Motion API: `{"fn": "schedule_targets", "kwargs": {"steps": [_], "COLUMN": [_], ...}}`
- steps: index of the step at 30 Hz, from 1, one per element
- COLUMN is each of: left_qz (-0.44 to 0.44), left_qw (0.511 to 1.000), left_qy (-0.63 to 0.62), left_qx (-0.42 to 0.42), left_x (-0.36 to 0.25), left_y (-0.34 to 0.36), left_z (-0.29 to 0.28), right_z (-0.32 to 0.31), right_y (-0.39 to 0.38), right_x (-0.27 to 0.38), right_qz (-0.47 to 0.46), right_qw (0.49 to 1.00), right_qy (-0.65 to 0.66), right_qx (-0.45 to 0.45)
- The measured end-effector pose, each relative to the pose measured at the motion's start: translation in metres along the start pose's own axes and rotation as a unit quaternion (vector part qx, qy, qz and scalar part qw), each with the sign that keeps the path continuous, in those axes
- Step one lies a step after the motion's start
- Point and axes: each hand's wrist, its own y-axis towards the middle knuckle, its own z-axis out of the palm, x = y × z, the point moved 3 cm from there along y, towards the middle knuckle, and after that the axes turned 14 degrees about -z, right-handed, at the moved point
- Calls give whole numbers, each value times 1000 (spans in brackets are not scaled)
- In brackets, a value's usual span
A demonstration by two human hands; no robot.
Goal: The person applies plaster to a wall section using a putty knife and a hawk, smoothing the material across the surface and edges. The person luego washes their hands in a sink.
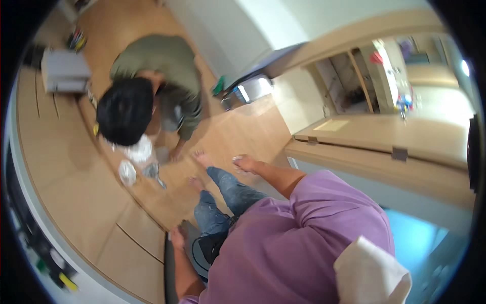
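Note:
My left hand (178, 238) hangs low beside the wooden cabinet fronts, close to a dark grey object (190, 242) by my hip. Its fingers look loosely stretched, and I see nothing in them. Reaching out over the floor past my knee, my right hand (245, 163) has its fingers curled. Small whitish patches show at its fingertips; what they are is too small to make out. In front of my bare feet a co-worker (157, 55) in an olive top bends low, one hand (175, 153) down at the floor. White plastic bags (137, 151) lie beside that person.
A run of light wooden cabinets (66, 177) borders the left. Next to the white bags lies a grey tool (152, 171) with a handle. A white box (65, 70) stands at the far left. Wooden framing (349, 152) and an open cabinet (349, 81) are on the right.

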Motion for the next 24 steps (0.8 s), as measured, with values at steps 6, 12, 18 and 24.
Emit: {"fn": "schedule_targets", "kwargs": {"steps": [6, 12, 18, 24], "left_qz": [0, 54, 102, 310], "left_qw": [991, 963, 960, 817], "left_qy": [122, 261, 259, 484], "left_qx": [56, 42, 27, -51], "left_x": [-34, -126, -210, -260], "left_y": [-32, -97, -128, -155], "left_z": [78, 180, 314, 570], "right_z": [-194, -235, -312, -424], "right_y": [-164, -221, -226, -207], "right_x": [-87, -200, -233, -301], "right_qz": [-65, 19, -30, 6], "right_qw": [925, 918, 850, 846], "right_qy": [-100, 139, 370, 418], "right_qx": [-360, -371, -373, -330]}}
